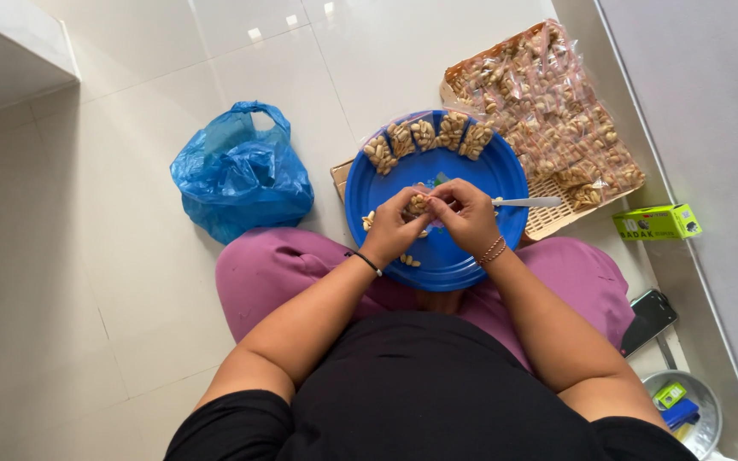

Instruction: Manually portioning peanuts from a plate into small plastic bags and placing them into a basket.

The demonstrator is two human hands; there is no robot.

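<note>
A person sits on the pale tiled floor (113,282) and looks down at a round blue plastic plate (506,183) that rests in front of the knees. Everything here is told from that plate.

Both hands are close together over the middle of the plate. The left hand (393,229) and the right hand (470,215) pinch one small clear packet of peanuts (418,204) between them. The fingers of both hands are closed on it, one hand at each end. The packet lies sideways, with its long side running from one hand to the other. It sits right between the two hands, so neither hand is nearer than the other.

Along the far rim of the plate lie four small filled peanut packets (427,137) in a row, like a fan. A few loose peanuts (409,260) lie on the near side of the plate, just under the left hand. A thin silver metal tool (530,202) pokes out from behind the right hand toward the right rim of the plate. I cannot tell what kind of tool it is.

Past the plate, far and to the right, a flat woven tray (548,224) holds a big heap of filled peanut packets (548,111). Left of the plate sits a crumpled blue plastic bag (241,175). Right of the plate, well apart, lies a small green box (658,222). Nearer the person on that side are a dark phone (649,318) and a round metal bowl (711,410).
</note>
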